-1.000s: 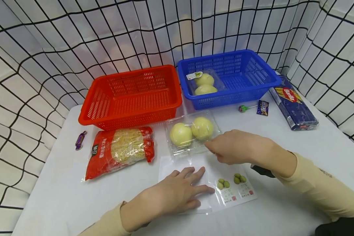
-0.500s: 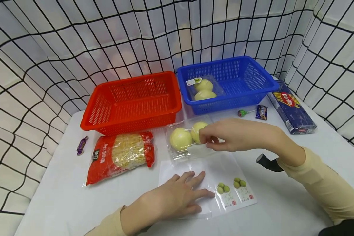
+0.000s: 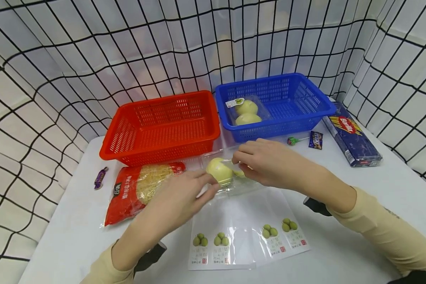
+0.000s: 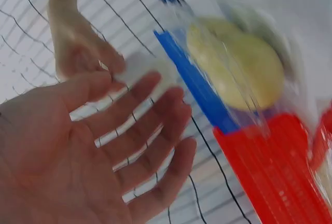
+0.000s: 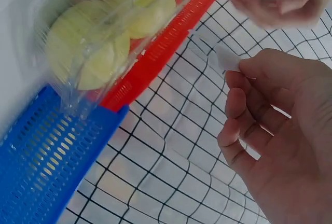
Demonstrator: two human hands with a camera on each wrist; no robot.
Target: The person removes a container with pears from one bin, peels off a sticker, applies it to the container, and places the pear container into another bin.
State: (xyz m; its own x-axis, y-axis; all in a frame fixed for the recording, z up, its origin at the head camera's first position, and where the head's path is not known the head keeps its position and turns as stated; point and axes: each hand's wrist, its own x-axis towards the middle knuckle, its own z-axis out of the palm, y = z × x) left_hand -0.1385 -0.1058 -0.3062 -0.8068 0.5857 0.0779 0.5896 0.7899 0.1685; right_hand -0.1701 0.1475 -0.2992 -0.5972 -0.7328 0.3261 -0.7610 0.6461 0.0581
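Note:
Between thumb and forefinger my right hand [image 3: 269,163] pinches a small whitish sticker [image 5: 226,58], over the near right part of a clear plastic box [image 3: 228,192]. Inside the box lie two round pale yellow fruits [image 3: 218,170], one mostly covered by the right hand in the head view. My left hand [image 3: 179,195] hovers at the box's near left corner, fingers relaxed and apart, holding nothing. In the left wrist view its palm [image 4: 67,156] faces the camera. Two sheets of fruit labels [image 3: 223,215] lie in front of the box, printed with green fruit pictures.
Behind stand a red basket [image 3: 159,156] and a blue basket [image 3: 280,128], the blue one holding a labelled box of fruits [image 3: 247,107]. A red pasta bag [image 3: 124,197] and purple candy [image 3: 100,178] lie left. A lollipop [image 3: 292,141], small wrapped snack [image 3: 316,140] and Barilla box [image 3: 353,136] lie right.
My left hand has lifted off the label sheet and moved up and left to the box. The right hand has brought the pinched sticker up from the box's near edge to above it.

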